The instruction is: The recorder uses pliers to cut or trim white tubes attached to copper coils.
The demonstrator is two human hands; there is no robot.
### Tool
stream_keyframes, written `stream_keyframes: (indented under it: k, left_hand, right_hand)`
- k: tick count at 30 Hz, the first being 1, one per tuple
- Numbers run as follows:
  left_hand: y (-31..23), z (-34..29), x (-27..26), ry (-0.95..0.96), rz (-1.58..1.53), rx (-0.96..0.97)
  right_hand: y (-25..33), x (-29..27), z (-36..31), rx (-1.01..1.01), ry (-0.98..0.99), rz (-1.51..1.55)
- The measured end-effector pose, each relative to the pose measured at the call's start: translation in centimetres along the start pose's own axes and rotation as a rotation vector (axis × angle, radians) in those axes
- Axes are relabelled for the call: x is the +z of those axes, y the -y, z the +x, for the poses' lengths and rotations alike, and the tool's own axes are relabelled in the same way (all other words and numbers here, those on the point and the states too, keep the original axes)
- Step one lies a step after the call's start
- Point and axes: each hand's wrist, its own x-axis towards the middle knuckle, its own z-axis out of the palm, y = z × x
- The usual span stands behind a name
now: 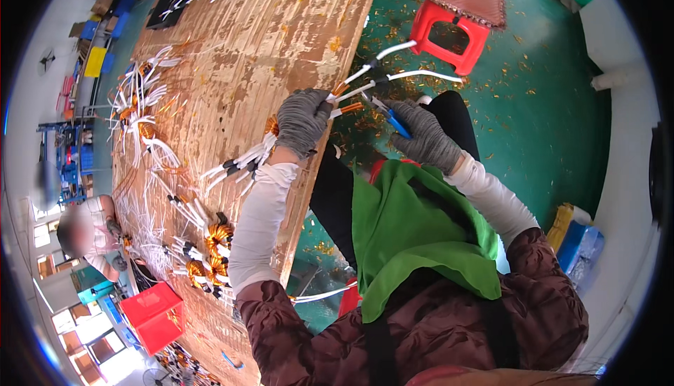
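My left hand [303, 121], in a grey glove, is closed round the leads of a copper wire coil [272, 125] at the table's right edge. White-sleeved leads [425, 74] with black sections stick out of its grip to the right, past the edge. Bare copper ends [349, 109] show just below them. My right hand [425, 135], also gloved, grips blue-handled pliers [398, 123]. Their jaws point up and left and lie close to the leads; whether they touch, I cannot tell.
More copper coils [216, 238] with white leads lie along the worn wooden table [281, 28]. A red crate [153, 316] and another person [91, 235] are at the far left. A red stool [449, 38] with a cushion stands on the green floor, amid scattered copper scraps.
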Motion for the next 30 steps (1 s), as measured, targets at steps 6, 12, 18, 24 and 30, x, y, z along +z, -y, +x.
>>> stream_keyframes:
  k: [6, 12, 18, 24, 30]
  left_hand:
    - [0.9, 0.1, -0.3, 0.14, -0.879, -0.464]
    - [1.4, -0.2, -1.8, 0.199, -1.043, -0.478]
    - [2.2, -0.3, -2.5, 0.22, -1.093, -0.443]
    - [2.4, -0.9, -3.3, 0.342, -1.309, -0.397]
    - [3.3, -1.6, -2.3, 0.347, -1.469, -0.284]
  right_hand:
    - [0.5, -0.4, 1.7, -0.022, 0.002, -0.243]
    - [0.3, 0.2, 5.6, -0.229, 0.08, -0.351]
    - [-0.3, 0.1, 8.2, -0.433, 0.112, -0.299]
    - [-0.6, -1.9, 11.5, -0.745, 0.22, -0.375]
    - [-0.5, -2.5, 13.9, -0.925, 0.249, -0.431]
